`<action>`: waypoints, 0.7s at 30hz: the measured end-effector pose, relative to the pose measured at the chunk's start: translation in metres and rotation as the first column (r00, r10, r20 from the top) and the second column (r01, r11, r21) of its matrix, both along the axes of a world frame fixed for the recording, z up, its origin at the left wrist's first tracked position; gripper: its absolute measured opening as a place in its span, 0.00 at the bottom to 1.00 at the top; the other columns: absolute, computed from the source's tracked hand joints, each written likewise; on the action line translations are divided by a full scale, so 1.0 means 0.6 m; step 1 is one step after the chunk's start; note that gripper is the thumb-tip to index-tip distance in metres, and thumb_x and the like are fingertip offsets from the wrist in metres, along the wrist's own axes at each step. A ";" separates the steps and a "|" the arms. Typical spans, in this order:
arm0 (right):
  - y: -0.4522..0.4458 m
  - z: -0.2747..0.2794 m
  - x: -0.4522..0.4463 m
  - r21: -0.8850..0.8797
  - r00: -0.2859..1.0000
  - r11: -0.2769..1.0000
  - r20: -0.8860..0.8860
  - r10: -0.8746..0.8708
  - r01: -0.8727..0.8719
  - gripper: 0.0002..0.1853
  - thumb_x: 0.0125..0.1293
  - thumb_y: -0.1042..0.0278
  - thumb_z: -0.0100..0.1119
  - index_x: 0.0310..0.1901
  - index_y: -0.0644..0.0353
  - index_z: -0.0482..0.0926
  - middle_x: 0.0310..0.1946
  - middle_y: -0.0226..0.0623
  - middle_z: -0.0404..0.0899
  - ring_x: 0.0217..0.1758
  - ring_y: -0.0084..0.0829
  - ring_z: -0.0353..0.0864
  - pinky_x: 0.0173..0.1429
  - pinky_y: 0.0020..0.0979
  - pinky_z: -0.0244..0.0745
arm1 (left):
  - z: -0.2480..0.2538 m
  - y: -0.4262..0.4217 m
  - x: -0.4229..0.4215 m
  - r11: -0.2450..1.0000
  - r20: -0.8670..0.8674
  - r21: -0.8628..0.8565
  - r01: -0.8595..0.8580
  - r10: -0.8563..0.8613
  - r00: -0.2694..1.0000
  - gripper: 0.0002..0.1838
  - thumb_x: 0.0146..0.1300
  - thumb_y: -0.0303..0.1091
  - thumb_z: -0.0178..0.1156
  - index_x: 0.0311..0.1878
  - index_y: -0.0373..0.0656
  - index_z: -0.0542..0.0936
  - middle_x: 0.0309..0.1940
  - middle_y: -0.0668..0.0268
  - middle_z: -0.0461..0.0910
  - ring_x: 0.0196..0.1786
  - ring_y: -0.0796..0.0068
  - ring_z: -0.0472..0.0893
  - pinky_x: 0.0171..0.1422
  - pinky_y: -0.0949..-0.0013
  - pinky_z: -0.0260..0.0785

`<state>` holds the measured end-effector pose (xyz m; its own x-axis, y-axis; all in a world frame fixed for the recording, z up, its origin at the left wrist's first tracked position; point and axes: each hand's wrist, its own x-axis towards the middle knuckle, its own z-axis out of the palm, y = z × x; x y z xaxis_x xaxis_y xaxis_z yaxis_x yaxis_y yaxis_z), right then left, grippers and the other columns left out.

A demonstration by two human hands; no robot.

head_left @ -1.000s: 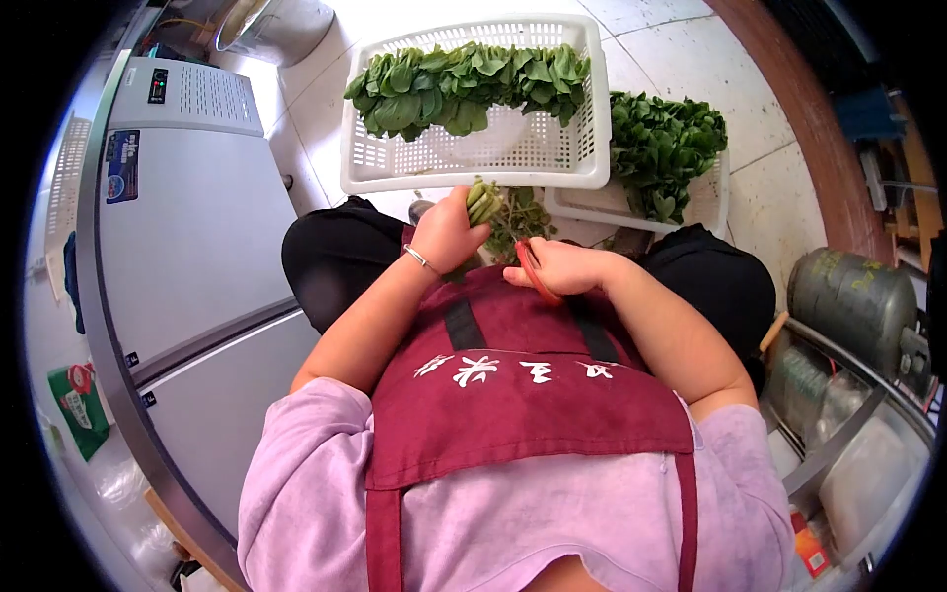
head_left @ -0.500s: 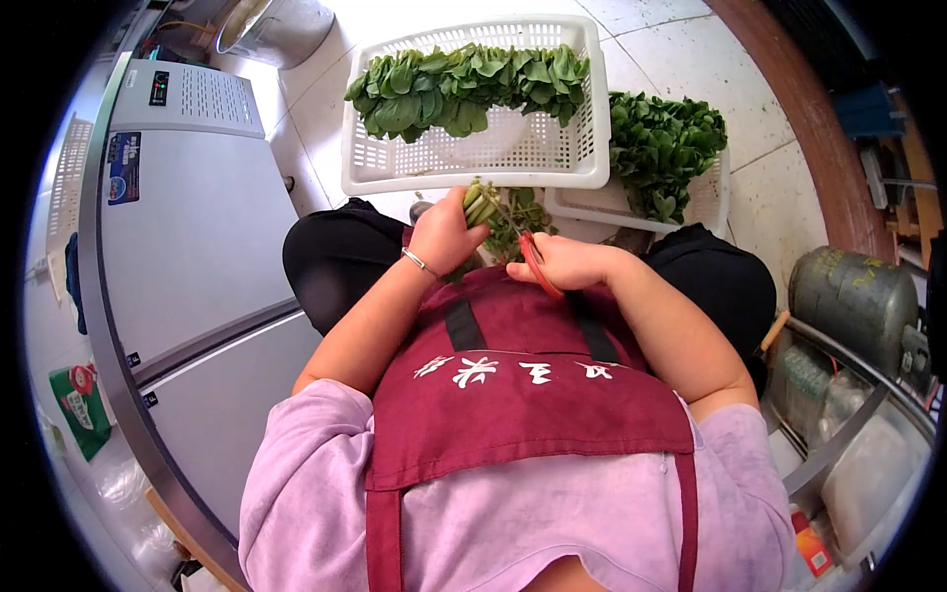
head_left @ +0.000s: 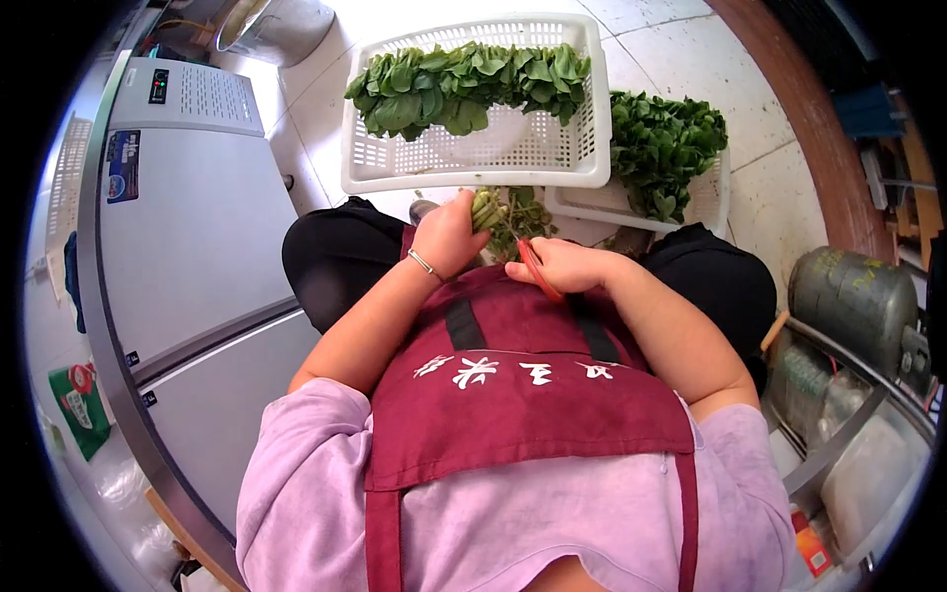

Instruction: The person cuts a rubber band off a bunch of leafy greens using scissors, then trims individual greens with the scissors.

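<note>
My left hand [head_left: 448, 235] is closed round a bunch of green stems [head_left: 484, 211], whose pale ends show beyond the fingers. Just to its right, my right hand [head_left: 562, 267] grips red-handled scissors [head_left: 534, 264]. Their blades point up and left toward the stems; whether they touch them is too small to tell. Loose greens [head_left: 526, 209] lie below and beyond the hands. Ahead is a white slotted basket [head_left: 473, 180] with leafy greens [head_left: 464, 84] in a row along its far part. More leafy greens [head_left: 666, 148] fill a second white basket [head_left: 712, 202] at its right.
A grey-white refrigerator [head_left: 197, 217] stands at the left, with a metal pot [head_left: 286, 30] beyond it. At the right are a gas cylinder [head_left: 853, 296] and a metal rack [head_left: 838, 434]. My black-clad knees flank the hands on both sides.
My left hand has tipped slightly with the stems, whose ends sit a little lower. The scissors have shifted slightly in my right hand. Both baskets stay in place.
</note>
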<state>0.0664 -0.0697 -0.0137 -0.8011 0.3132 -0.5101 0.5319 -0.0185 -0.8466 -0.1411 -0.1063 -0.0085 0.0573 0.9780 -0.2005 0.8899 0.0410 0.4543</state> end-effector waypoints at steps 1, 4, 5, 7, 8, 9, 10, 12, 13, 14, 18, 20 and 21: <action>0.000 0.001 -0.002 0.000 1.000 1.000 -0.001 0.002 -0.002 0.36 0.63 0.32 0.45 0.16 0.63 0.65 0.15 0.38 0.69 0.21 0.34 0.70 0.31 0.38 0.66 | -0.002 -0.002 -0.002 0.999 -0.028 -0.036 0.008 -0.009 1.000 0.19 0.51 0.36 0.63 0.43 0.40 0.69 0.30 0.47 0.78 0.35 0.44 0.78 0.39 0.49 0.71; -0.001 0.008 -0.004 -0.013 0.998 0.999 0.062 0.034 -0.033 0.36 0.65 0.34 0.44 0.18 0.65 0.69 0.17 0.42 0.73 0.24 0.37 0.74 0.34 0.39 0.68 | -0.006 -0.005 -0.003 0.999 -0.014 -0.039 0.008 -0.009 1.000 0.18 0.51 0.37 0.63 0.42 0.39 0.69 0.29 0.47 0.78 0.35 0.44 0.78 0.39 0.49 0.71; -0.005 0.010 -0.006 -0.016 0.998 1.000 0.055 -0.014 0.015 0.35 0.65 0.35 0.44 0.21 0.66 0.72 0.19 0.45 0.75 0.26 0.40 0.76 0.35 0.40 0.69 | -0.009 -0.007 -0.004 0.999 -0.014 -0.039 0.007 -0.008 1.000 0.18 0.51 0.37 0.63 0.42 0.39 0.69 0.29 0.47 0.78 0.35 0.44 0.78 0.39 0.49 0.71; -0.010 0.011 -0.008 -0.017 0.997 0.998 0.048 -0.058 0.059 0.34 0.66 0.37 0.43 0.24 0.68 0.75 0.22 0.48 0.77 0.29 0.42 0.78 0.37 0.40 0.70 | -0.012 -0.009 -0.008 0.998 -0.029 -0.064 -0.007 0.005 1.000 0.18 0.52 0.37 0.63 0.41 0.39 0.69 0.29 0.46 0.78 0.35 0.43 0.78 0.39 0.49 0.71; -0.012 0.008 -0.009 -0.036 0.996 0.998 0.065 -0.057 0.060 0.34 0.66 0.38 0.43 0.27 0.69 0.76 0.24 0.50 0.78 0.31 0.43 0.79 0.39 0.40 0.71 | -0.014 -0.010 -0.010 0.998 -0.030 -0.064 -0.010 0.008 1.000 0.18 0.52 0.37 0.63 0.41 0.39 0.69 0.29 0.46 0.78 0.35 0.43 0.78 0.39 0.49 0.71; -0.014 0.005 -0.011 -0.055 0.995 0.997 0.081 -0.057 0.062 0.33 0.67 0.39 0.43 0.30 0.69 0.77 0.26 0.52 0.79 0.33 0.45 0.80 0.41 0.40 0.71 | -0.012 -0.010 -0.011 0.996 -0.049 -0.089 -0.009 0.004 0.999 0.19 0.50 0.37 0.64 0.40 0.38 0.69 0.29 0.46 0.78 0.35 0.45 0.79 0.40 0.50 0.72; -0.016 0.002 -0.012 -0.055 0.995 0.997 0.081 -0.055 0.060 0.33 0.67 0.39 0.43 0.30 0.69 0.77 0.26 0.52 0.79 0.33 0.45 0.80 0.41 0.40 0.71 | -0.011 -0.010 -0.011 0.994 -0.069 -0.113 -0.007 -0.001 0.998 0.20 0.49 0.36 0.64 0.40 0.36 0.68 0.30 0.47 0.79 0.36 0.46 0.80 0.41 0.51 0.72; -0.018 -0.005 -0.014 -0.085 0.994 0.994 0.090 -0.061 0.069 0.34 0.67 0.38 0.43 0.31 0.70 0.77 0.27 0.51 0.79 0.34 0.43 0.80 0.41 0.39 0.71 | -0.015 -0.011 -0.013 0.994 -0.074 -0.112 -0.011 0.002 0.997 0.20 0.49 0.36 0.64 0.40 0.36 0.68 0.29 0.47 0.79 0.36 0.46 0.80 0.41 0.51 0.72; -0.020 -0.007 -0.014 -0.084 0.994 0.994 0.091 -0.061 0.069 0.34 0.67 0.38 0.43 0.31 0.70 0.77 0.27 0.51 0.79 0.34 0.43 0.80 0.41 0.39 0.71 | -0.017 -0.012 -0.013 0.994 -0.079 -0.110 -0.013 0.004 0.997 0.20 0.49 0.36 0.64 0.40 0.37 0.68 0.29 0.47 0.79 0.35 0.46 0.80 0.41 0.51 0.72; -0.023 -0.009 -0.014 -0.104 0.995 0.991 0.063 -0.082 0.088 0.32 0.68 0.38 0.43 0.30 0.67 0.75 0.24 0.44 0.77 0.28 0.35 0.77 0.36 0.36 0.70 | -0.019 -0.013 -0.013 0.994 -0.079 -0.110 -0.013 0.005 0.997 0.20 0.49 0.36 0.64 0.40 0.37 0.68 0.29 0.47 0.79 0.35 0.46 0.80 0.41 0.51 0.72; -0.024 -0.024 -0.017 -0.122 0.997 0.990 0.041 -0.067 0.072 0.30 0.68 0.38 0.44 0.30 0.63 0.74 0.22 0.35 0.75 0.22 0.25 0.74 0.28 0.31 0.69 | -0.023 -0.020 -0.008 0.986 -0.040 -0.154 0.058 -0.064 0.997 0.20 0.50 0.35 0.64 0.41 0.37 0.68 0.28 0.47 0.79 0.35 0.45 0.79 0.39 0.50 0.72; -0.026 -0.019 -0.015 -0.148 0.992 0.983 0.076 -0.098 0.109 0.30 0.67 0.38 0.45 0.30 0.63 0.74 0.22 0.34 0.75 0.22 0.25 0.73 0.28 0.30 0.68 | -0.026 -0.019 -0.009 0.987 -0.018 -0.145 0.065 -0.069 0.997 0.19 0.50 0.35 0.63 0.42 0.36 0.69 0.28 0.45 0.78 0.34 0.44 0.79 0.39 0.49 0.72; -0.027 -0.016 -0.015 -0.173 0.985 0.974 0.113 -0.128 0.146 0.30 0.67 0.37 0.45 0.30 0.62 0.75 0.22 0.34 0.74 0.22 0.25 0.73 0.28 0.30 0.68 | -0.027 -0.019 -0.010 0.986 -0.031 -0.152 0.063 -0.068 0.997 0.19 0.50 0.35 0.63 0.42 0.36 0.69 0.28 0.46 0.78 0.34 0.44 0.79 0.39 0.50 0.72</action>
<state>0.0576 -0.0857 -0.0231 -0.6986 0.3122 -0.6438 0.5959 -0.2443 -0.7650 -0.1468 -0.1174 -0.0248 0.1105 0.9308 -0.3485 0.9084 0.0476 0.4153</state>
